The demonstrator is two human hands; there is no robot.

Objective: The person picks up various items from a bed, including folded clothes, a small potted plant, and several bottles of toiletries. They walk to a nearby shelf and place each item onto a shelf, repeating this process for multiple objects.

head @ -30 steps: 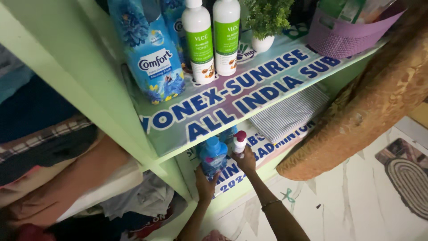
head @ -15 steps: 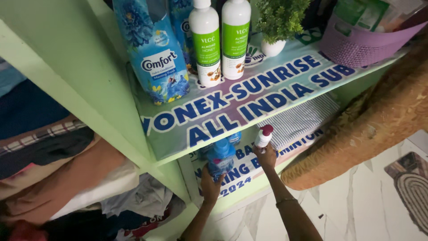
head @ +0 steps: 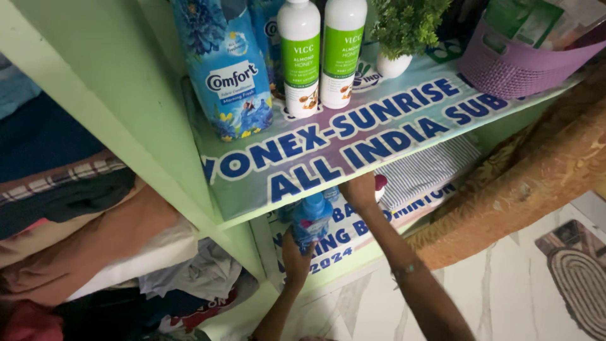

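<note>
Gripping a blue bottle (head: 311,218), left fingers (head: 295,256) reach under the green shelf (head: 265,246).

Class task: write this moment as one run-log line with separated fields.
left hand: holds blue bottle | right hand: on white bottle, red cap | place: lower shelf | nearby: striped cloth

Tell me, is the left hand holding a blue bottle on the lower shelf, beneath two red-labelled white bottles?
Not quite. The head view shows the left hand on the blue bottle at the lower shelf, but the two white bottles above carry green labels, not red.
</note>
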